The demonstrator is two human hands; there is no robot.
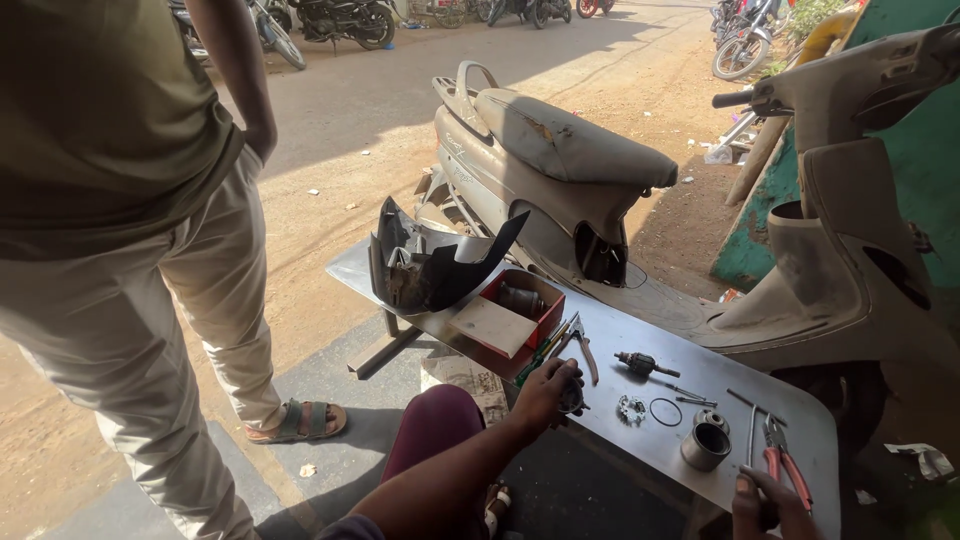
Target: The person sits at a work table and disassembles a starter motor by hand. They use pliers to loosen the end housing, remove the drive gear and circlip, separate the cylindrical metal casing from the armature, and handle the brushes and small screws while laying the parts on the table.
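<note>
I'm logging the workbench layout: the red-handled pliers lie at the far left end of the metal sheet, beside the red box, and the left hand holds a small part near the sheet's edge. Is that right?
Not quite. The head view shows the red-handled pliers at the right end of the metal sheet, by the right hand, far from the red box. The left hand does hold a small part near the sheet's edge.

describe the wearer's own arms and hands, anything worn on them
Both are bare. The left hand and its forearm show no sleeve, glove, watch or ring. Only part of the right hand shows at the bottom edge, also ungloved.
</note>
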